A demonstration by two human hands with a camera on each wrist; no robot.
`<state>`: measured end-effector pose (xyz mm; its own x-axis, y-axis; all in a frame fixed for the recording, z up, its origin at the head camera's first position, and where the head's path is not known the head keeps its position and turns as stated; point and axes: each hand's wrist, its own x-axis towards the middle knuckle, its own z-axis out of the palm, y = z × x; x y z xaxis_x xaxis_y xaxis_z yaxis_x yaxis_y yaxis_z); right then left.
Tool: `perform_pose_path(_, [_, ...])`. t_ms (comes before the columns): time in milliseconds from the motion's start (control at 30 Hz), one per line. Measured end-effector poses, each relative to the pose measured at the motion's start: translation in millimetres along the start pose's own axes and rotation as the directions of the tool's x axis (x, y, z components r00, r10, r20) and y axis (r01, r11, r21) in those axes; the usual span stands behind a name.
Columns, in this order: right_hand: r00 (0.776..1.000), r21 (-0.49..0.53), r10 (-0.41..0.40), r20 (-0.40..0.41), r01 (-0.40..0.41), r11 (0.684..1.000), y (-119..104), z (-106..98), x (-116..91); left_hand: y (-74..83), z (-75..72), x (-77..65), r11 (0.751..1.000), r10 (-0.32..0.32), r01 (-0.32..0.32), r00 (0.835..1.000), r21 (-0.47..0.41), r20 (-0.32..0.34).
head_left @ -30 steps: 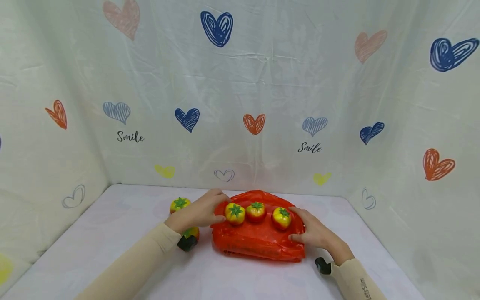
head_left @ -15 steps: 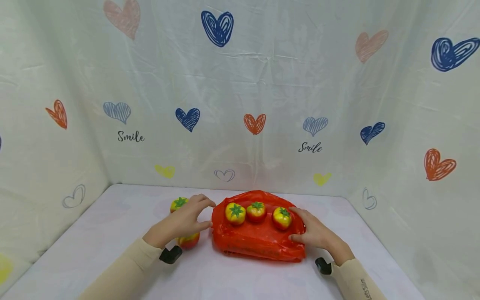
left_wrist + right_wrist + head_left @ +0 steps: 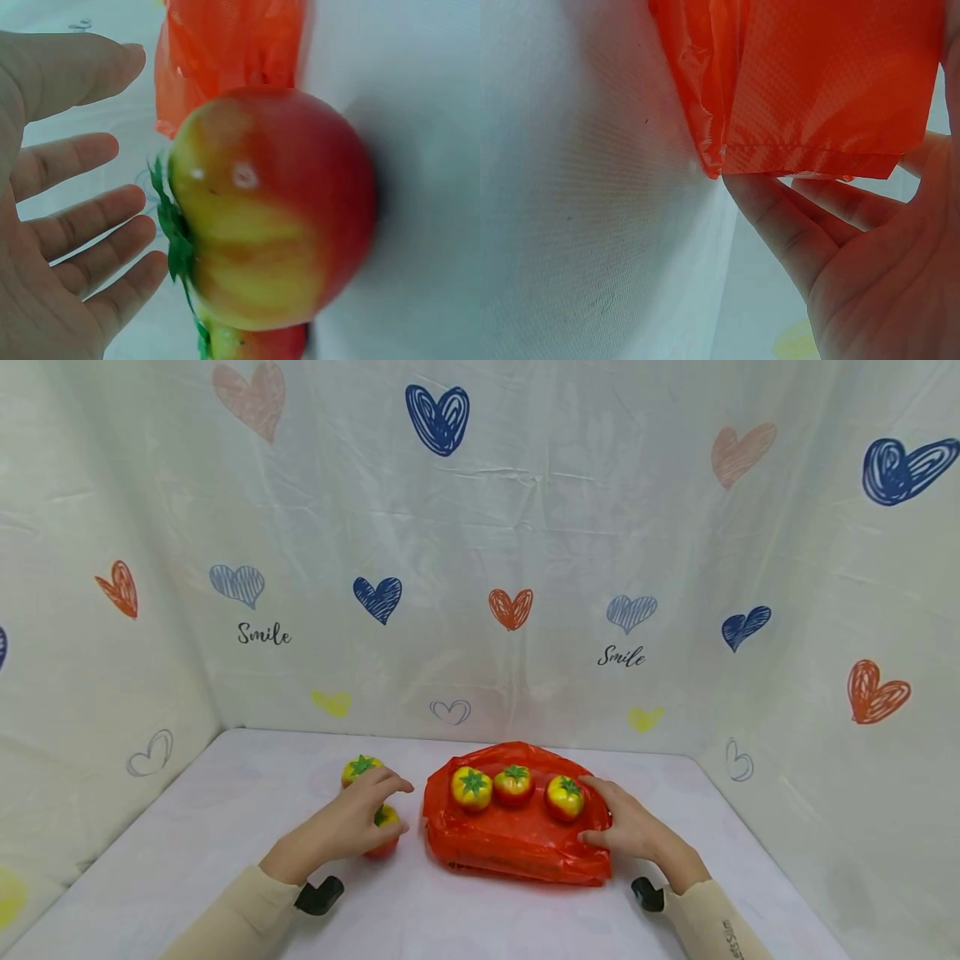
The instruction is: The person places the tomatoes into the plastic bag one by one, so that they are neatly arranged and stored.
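My left hand [image 3: 337, 831] is held over two loose red-and-yellow tomatoes, its fingers apart and gripping nothing. The nearer tomato [image 3: 274, 210] lies just beside the palm in the left wrist view; the farther tomato [image 3: 358, 767] is partly hidden behind the hand. Right of them a red plastic bag [image 3: 510, 847] lies on the table, with a left tomato [image 3: 471, 789], a middle tomato [image 3: 514, 786] and a right tomato [image 3: 564, 798] on it. My right hand [image 3: 641, 827] holds the bag's right end, thumb in front and fingers partly hidden behind the plastic.
The white table [image 3: 225, 852] has a curtain [image 3: 555, 685] printed with hearts behind it and at both sides. A dark wrist device [image 3: 320, 896] sits under the left wrist, another dark device [image 3: 647, 894] by the right.
My left hand has let go of the tomato at the bag's left side and drawn back left, over the loose tomatoes. The right hand and bag stay put.
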<state>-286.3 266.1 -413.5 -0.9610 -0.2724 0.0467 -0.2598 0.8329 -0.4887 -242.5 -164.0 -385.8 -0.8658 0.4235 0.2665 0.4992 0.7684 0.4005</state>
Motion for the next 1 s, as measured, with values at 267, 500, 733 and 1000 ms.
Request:
perform_pose_path(267, [1.000,-0.004,-0.013,-0.004,0.013,1.000,0.4,0.5,-0.2,-5.0,1.3,-9.3,0.999,-0.027,0.027,1.000,-0.021,0.004])
perform_pose_path(500, [1.000,-0.009,-0.009,0.000,0.009,1.000,1.2,0.5,0.2,-9.9,2.9,-13.9,0.998,-0.049,0.050,0.999,-0.024,0.002])
perform_pose_path(733, [1.000,-0.004,-0.011,-0.002,0.011,1.000,1.6,0.4,0.0,-14.1,3.2,-17.5,0.996,-0.081,0.081,0.997,-0.030,0.014])
perform_pose_path(1000, [1.000,0.000,-0.013,0.001,0.013,1.000,1.4,0.0,0.0,-17.4,1.8,-21.7,0.997,-0.075,0.075,0.997,-0.024,-0.007])
